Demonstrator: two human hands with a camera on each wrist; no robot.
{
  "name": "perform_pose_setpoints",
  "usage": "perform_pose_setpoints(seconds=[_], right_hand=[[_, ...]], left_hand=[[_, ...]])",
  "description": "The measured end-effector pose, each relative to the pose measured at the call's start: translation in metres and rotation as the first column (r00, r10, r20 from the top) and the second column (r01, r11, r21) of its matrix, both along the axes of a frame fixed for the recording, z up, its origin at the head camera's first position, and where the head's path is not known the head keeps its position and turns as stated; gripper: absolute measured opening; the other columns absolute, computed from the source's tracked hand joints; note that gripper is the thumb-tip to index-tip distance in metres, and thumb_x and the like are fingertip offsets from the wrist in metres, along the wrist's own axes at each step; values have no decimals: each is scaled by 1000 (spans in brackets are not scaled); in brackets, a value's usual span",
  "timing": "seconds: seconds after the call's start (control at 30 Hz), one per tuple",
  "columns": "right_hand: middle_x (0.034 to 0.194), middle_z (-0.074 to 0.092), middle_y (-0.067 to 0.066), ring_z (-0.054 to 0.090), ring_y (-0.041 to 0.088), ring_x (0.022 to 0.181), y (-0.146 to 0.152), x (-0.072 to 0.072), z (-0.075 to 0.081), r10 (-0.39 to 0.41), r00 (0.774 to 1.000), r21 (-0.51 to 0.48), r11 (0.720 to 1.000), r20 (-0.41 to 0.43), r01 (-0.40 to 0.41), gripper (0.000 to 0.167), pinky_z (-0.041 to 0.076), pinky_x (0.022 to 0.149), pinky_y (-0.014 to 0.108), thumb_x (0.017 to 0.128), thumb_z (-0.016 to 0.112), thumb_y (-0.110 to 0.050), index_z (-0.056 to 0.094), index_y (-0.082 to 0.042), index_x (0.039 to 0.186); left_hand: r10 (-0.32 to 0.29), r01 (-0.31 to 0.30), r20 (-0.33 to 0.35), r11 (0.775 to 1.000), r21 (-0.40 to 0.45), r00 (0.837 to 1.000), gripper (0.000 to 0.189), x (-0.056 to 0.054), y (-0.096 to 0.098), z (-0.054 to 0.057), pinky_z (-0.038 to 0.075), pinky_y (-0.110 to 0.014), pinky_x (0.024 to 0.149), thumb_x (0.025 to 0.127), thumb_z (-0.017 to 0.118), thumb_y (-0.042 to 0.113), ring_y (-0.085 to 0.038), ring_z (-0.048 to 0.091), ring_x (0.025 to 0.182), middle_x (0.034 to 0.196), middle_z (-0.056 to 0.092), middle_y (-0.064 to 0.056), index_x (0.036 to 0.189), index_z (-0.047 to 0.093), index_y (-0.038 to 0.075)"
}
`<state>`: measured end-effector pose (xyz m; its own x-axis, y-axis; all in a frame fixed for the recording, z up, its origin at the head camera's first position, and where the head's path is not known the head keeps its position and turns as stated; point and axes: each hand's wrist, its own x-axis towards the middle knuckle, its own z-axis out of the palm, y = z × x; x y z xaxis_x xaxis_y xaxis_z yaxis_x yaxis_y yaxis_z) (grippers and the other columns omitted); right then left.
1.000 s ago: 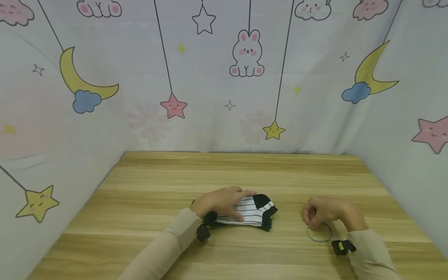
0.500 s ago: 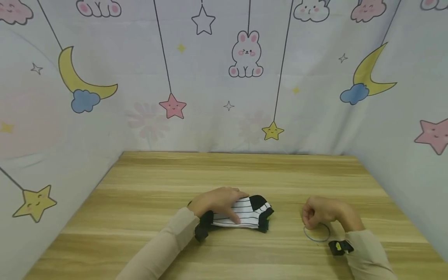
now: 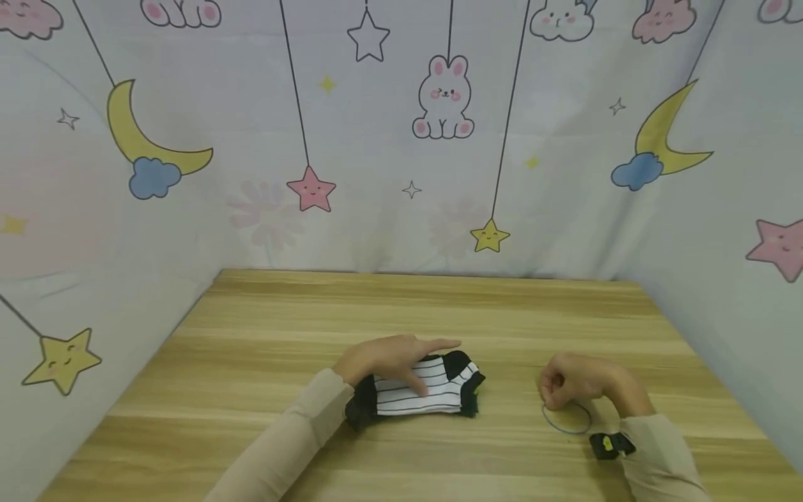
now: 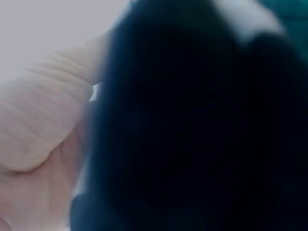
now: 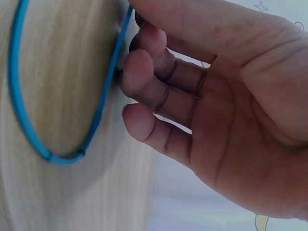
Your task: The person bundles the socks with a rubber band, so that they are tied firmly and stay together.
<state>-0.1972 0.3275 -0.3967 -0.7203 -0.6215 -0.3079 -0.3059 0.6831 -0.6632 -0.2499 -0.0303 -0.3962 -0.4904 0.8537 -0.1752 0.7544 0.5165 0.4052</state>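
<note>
Left hand (image 3: 394, 357): palm down, reaching in from lower left, with thumb stretched across the sock's upper face and index pointing straight out past the far edge. Other fingers mostly hidden. Resting on the cloth, not clenched. Right hand (image 3: 578, 377): well apart from the left, bent inward at the wrist, knuckles up, remaining fingers curled toward the palm. Pinching the blue loop (image 5: 15, 86) with the thumb; exact contact cropped in the right wrist view.

Striped sock (image 3: 440, 392): lying flat on the wooden table (image 3: 433, 460), under the left hand. White with thin dark lengthwise stripes; black patch at far right corner, black edging at right, black at left end, yellow-green sliver at right edge. In left wrist view, mostly dark blur.

Blue loop: thin, roughly oval, two small ridges near one bend. Located under the right hand, right of the sock. On or just above the tabletop; cannot tell which.
</note>
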Motion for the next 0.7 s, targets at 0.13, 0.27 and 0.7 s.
perform_pose_setpoints(seconds=[0.13, 0.27, 0.7], right_hand=[[70, 59, -7, 50, 4, 61, 1, 0, 1, 0, 1000, -20, 1000, -11, -1, 8, 41, 57, 20, 82, 72, -2, 67, -7, 77], [74, 58, -7, 51, 5, 65, 3, -1, 2, -11, 999, -15, 1000, -53, 10, 9, 44, 60, 22, 89, 70, -7, 65, -10, 82], [75, 61, 4, 56, 10, 67, -7, -5, 7, -8, 999, -161, 987, -51, 0, 10, 43, 57, 21, 99, 55, 2, 52, 0, 90]], left_hand=[[-50, 49, 19, 998, 43, 999, 94, -2, -2, 0, 43, -33, 103, 87, 79, 28, -9, 57, 106, 152, 46, 3, 160, 21, 34], [-105, 103, 23, 993, 56, 994, 85, -3, -4, 1, 42, -31, 104, 89, 76, 25, -9, 56, 109, 156, 39, 9, 158, 27, 35], [-196, 193, 45, 979, 67, 980, 22, -2, -8, 12, 43, -23, 90, 92, 73, 21, -5, 53, 96, 117, 62, 15, 111, 63, 25]])
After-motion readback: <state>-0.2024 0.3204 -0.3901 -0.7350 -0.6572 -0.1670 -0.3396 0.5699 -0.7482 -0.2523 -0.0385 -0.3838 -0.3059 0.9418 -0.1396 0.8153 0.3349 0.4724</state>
